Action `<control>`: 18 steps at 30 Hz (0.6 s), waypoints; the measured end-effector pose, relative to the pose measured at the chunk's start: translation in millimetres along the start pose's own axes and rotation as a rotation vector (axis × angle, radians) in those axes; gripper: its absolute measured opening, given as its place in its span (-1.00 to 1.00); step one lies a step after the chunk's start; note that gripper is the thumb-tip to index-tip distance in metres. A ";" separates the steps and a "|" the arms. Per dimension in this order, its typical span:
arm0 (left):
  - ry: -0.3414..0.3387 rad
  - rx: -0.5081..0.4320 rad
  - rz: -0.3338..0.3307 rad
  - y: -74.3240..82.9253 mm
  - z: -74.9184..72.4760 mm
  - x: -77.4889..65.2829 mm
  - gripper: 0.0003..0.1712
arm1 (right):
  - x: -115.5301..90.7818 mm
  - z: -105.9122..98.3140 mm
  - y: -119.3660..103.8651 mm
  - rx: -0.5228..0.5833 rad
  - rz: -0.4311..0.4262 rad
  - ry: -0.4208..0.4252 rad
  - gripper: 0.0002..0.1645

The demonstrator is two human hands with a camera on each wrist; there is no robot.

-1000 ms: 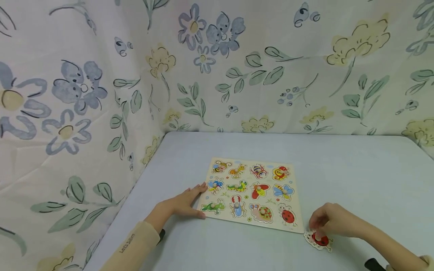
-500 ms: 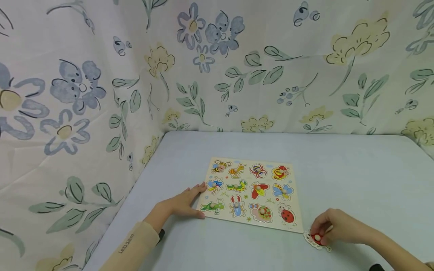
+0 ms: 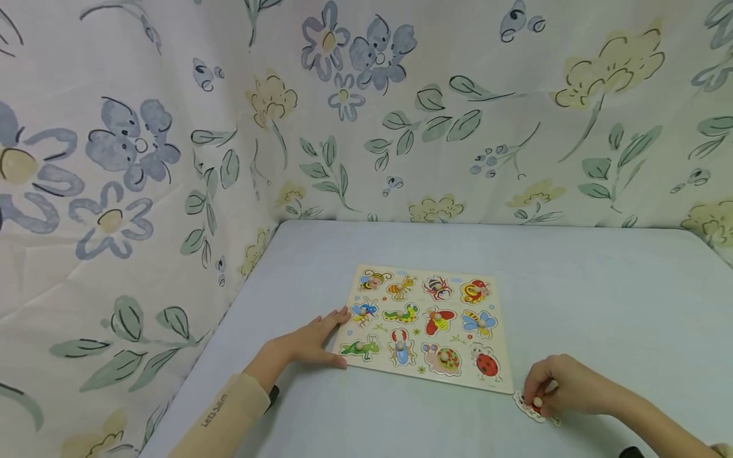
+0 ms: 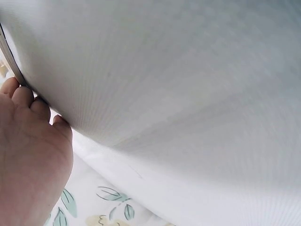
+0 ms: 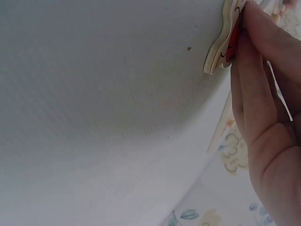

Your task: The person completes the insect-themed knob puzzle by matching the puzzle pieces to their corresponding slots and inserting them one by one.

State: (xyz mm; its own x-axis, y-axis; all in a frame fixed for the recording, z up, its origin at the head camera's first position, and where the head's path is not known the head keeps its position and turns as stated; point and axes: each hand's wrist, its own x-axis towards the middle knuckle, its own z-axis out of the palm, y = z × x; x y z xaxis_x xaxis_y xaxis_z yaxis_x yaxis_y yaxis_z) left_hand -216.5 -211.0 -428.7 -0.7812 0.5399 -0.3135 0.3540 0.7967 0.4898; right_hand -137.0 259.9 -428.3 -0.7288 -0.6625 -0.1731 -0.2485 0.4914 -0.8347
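Note:
A wooden peg puzzle board (image 3: 412,375) with several bug pieces, most with round knobs, lies on the table. At its lower right corner is a printed ladybug picture (image 3: 487,365) without a knob. My left hand (image 3: 312,343) rests at the board's left edge, fingers extended along it and thumb at the near corner. Just off the near right corner lies a ladybug puzzle piece (image 3: 528,407). My right hand (image 3: 575,385) pinches it around its pale knob (image 3: 537,402), covering part of it. In the right wrist view, the fingertips meet the piece's red face (image 5: 233,42).
The pale table (image 3: 601,292) stretches behind and to the right of the board. A floral curtain (image 3: 435,127) hangs along the table's back and left sides. Dark wrist straps show at both forearms.
My right hand has shifted slightly down and right over the ladybug piece, and its knob now shows between the fingers. The piece, the board and my left hand stay in place.

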 end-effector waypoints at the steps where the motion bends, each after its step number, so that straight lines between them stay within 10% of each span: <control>1: 0.000 0.002 0.002 -0.2 0.0 0.2 0.17 | 0.2 0.3 0.1 -0.001 -0.007 0.001 -0.72; 18: -0.002 -0.001 0.017 0.6 -0.8 1.1 0.17 | -2.1 -5.1 -5.3 -0.133 0.008 0.179 -0.86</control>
State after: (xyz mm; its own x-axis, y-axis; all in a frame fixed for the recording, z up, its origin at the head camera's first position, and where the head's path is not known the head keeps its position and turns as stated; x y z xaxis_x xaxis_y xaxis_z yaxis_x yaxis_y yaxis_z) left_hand -217.5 -210.2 -428.1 -0.7741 0.5540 -0.3063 0.3670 0.7870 0.4960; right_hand -137.4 261.6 -420.8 -0.8298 -0.5531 -0.0744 -0.3154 0.5747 -0.7552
